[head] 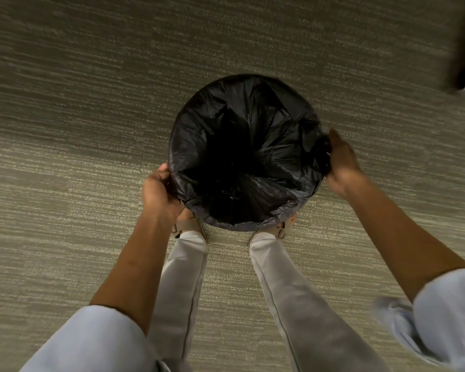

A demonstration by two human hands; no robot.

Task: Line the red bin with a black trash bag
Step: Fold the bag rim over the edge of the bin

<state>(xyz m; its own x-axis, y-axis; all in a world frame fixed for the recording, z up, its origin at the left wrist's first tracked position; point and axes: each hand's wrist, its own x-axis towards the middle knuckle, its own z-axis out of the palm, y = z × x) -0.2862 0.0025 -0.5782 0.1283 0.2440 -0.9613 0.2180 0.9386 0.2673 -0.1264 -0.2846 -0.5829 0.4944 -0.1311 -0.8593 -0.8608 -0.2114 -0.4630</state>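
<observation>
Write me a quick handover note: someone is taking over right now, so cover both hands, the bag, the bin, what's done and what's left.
Left hand: gripping the black trash bag at the rim's near-left side.
Right hand: bunching bag film at the right side, blurred.
Bin: on the carpet by the person's feet, fully hidden under the bag; no red shows.
Done: bag opened inside, folded over the rim all round.
Left: probably snug the slack on the right, then let go.

Dim even light, blurred right hand (341, 162), wide-angle edge distortion

Striped beige carpet (91, 130) carries the bag-lined bin (177, 146) and two sandalled feet (188, 226).
</observation>
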